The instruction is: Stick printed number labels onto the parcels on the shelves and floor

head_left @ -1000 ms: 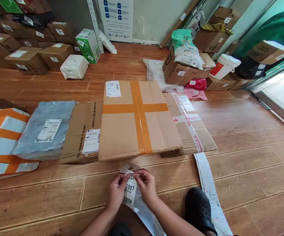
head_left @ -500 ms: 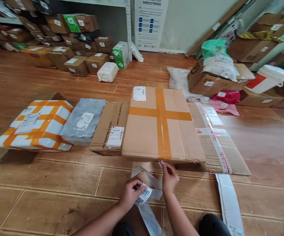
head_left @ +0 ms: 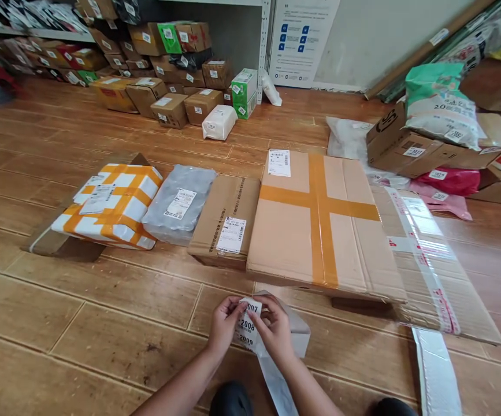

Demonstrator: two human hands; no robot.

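Observation:
Low in front of me, a strip of white number labels printed 2008 and 2009 hangs between my hands. My left hand pinches its left edge near the top. The fingers of my right hand are closed at the upper right of the same strip, by the label ending in 007. Pale backing paper trails down to the floor, and a loop of it shows behind my right hand. Just beyond lies a large cardboard box with a cross of orange tape and a shipping label.
Left of the large box lie a smaller brown box, a grey plastic parcel and an orange-taped white parcel. Flat cardboard lies to the right. Numbered boxes fill the back; a green-and-white bag tops a box.
My right hand has come back from the large box's front edge to the label strip beside my left hand. The view has turned left, so things appear farther right.

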